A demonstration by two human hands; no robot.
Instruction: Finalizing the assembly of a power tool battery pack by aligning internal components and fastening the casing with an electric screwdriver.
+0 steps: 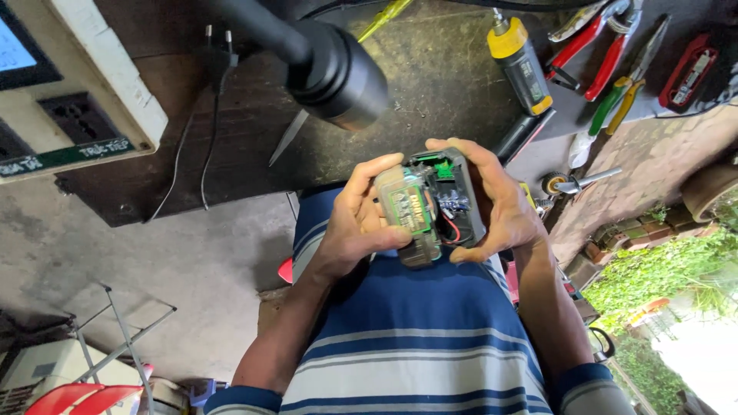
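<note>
Both hands cradle an opened grey battery pack at frame centre, its long axis running roughly twelve to six o'clock. The left hand wraps the clear-cased circuit side, thumb pressed across it; the right hand cups the shell from three o'clock, fingers curled over its top edge. Pliers lie well apart at one o'clock.
</note>
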